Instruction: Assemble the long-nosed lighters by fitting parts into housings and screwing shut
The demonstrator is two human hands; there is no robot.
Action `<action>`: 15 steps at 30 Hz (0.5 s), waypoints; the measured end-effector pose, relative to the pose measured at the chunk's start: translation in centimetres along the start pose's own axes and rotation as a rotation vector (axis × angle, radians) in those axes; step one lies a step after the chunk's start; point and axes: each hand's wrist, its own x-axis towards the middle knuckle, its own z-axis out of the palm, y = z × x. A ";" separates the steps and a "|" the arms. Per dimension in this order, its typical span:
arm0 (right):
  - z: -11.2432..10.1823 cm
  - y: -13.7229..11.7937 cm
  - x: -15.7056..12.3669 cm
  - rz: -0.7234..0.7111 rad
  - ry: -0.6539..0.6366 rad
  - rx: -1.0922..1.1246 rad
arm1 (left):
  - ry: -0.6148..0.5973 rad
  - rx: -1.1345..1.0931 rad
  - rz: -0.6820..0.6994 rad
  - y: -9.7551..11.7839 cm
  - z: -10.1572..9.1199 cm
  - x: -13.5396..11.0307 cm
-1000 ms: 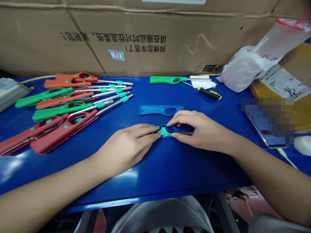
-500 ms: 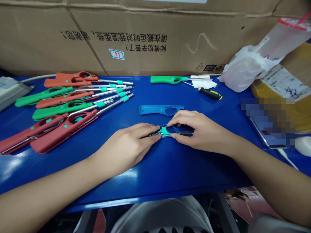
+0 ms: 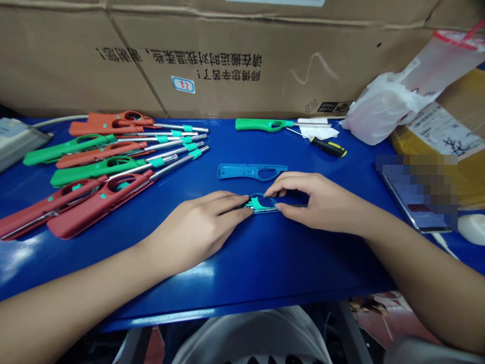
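Note:
On the table in front of me lies a partly assembled blue utility lighter (image 3: 262,203), its inside facing up, with a teal trigger seated near the finger loop. My left hand (image 3: 199,227) is closed over the handle end, thumb and fingers gripping both sides and hiding most of it. Curled round the loop and the metal tube end, my right hand (image 3: 322,202) holds it between thumb and fingertips. Just beyond lies a separate blue casing half (image 3: 242,172), untouched.
Several red, orange and green lighters (image 3: 102,197) lie at left. A green lighter (image 3: 261,124), a tissue (image 3: 322,132) and a black-yellow screwdriver (image 3: 329,146) lie at the back. A cardboard box (image 3: 227,30) stands behind; a bagged cup (image 3: 379,106) and phone (image 3: 413,197) are right.
My right fingertips have shifted slightly right along the lighter, uncovering more of the teal trigger. My left hand stays almost in place.

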 end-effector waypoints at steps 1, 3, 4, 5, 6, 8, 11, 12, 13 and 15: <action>0.1 0.0 0.0 0.004 0.002 -0.001 | 0.002 0.001 0.003 0.0 0.0 0.0; 0.2 -0.1 0.0 0.004 0.007 -0.007 | 0.004 0.006 0.007 0.0 0.0 0.0; 0.3 -0.1 0.0 0.001 0.011 -0.012 | 0.006 0.010 0.010 0.0 0.0 0.1; 0.3 -0.1 0.1 -0.002 0.014 -0.017 | 0.006 0.013 0.012 0.1 0.0 0.1; 0.4 -0.1 0.1 -0.006 0.016 -0.025 | 0.005 0.017 0.014 0.1 -0.1 0.2; 0.5 -0.1 0.1 -0.012 0.018 -0.041 | 0.000 0.033 0.017 0.2 -0.1 0.2; 0.6 -0.2 0.1 -0.012 0.018 -0.053 | -0.006 0.060 0.030 0.2 -0.1 0.2; 0.6 -0.2 0.1 -0.010 0.019 -0.051 | -0.006 0.063 0.034 0.2 -0.1 0.2; 0.6 -0.2 0.1 -0.009 0.018 -0.049 | -0.007 0.064 0.036 0.2 -0.1 0.2; 0.6 -0.3 0.1 -0.006 0.014 -0.044 | -0.004 0.063 0.040 0.1 -0.1 0.2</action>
